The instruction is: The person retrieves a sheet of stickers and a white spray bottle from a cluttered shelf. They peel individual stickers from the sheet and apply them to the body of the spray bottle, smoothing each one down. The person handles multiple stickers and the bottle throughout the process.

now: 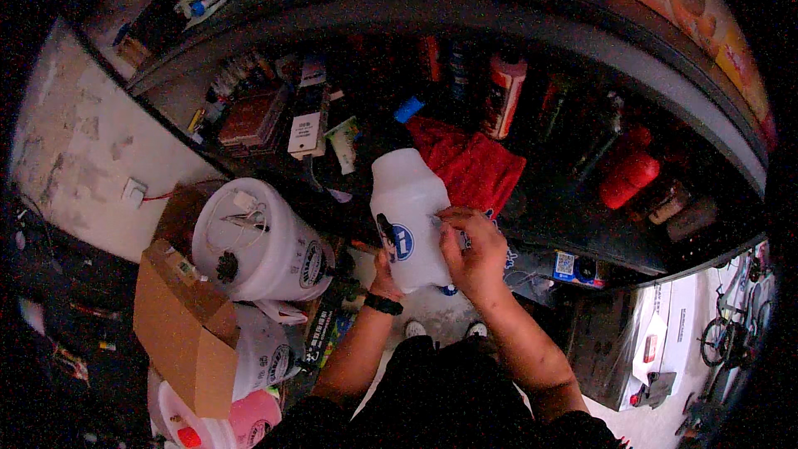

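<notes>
White plastic bottle (407,216) with blue round label, red cloth (474,168), white bucket (258,241), brown cardboard box (183,328)

Both hands raised together: left hand (384,273) cupped beneath, right hand (472,251) curled, fingers pinching.

Place: a cluttered workshop or repair-shop storeroom | Upper centre: a dark shelf (532,224) is crammed with spray cans (504,96), bottles and a red rag (474,168) | Left: white plastic buckets (258,245) and a cardboard box (187,333) are stacked | Lower right: bicycles (731,324) are seen outside.
</notes>
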A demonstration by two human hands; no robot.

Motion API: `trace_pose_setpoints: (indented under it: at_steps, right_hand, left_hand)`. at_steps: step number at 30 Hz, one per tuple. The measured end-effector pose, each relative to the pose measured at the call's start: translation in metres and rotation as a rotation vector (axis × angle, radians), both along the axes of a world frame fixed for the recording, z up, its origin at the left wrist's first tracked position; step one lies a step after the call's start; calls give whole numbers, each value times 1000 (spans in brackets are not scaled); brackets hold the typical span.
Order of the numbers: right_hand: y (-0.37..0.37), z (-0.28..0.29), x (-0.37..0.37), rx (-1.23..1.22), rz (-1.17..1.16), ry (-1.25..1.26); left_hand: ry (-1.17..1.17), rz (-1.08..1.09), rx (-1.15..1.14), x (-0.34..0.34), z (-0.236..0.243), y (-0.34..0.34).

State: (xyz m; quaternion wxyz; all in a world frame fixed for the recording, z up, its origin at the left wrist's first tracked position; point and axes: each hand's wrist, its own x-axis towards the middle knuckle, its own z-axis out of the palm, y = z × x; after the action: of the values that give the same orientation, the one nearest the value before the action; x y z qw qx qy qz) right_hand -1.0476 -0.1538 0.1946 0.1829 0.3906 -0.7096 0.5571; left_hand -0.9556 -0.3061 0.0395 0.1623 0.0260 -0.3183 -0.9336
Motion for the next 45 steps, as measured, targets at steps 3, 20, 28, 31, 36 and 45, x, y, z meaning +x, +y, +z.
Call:
trace_pose_setpoints:
  at_steps: [3,20,28,31,36,45]
  right_hand:
    - [0,-2,-3,-117,-12,-175]
    - [-28,29,-54,-1,-160,227]
    - [-48,18,-46,148,-187,300]
    - [-49,19,-44,146,-184,317]
    - [-53,24,-40,143,-195,289]
    - [-52,28,-31,190,-185,272]
  left_hand:
    - [100,-64,89,-2,1,0]
    - [-141,-148,166,5,-72,-19]
    - [-201,-182,-23,3,-87,-22]
    - [-212,-202,-76,2,-87,-21]
    - [-221,-244,-161,-2,-86,-22]
    - [-241,-257,-199,-1,-84,-23]
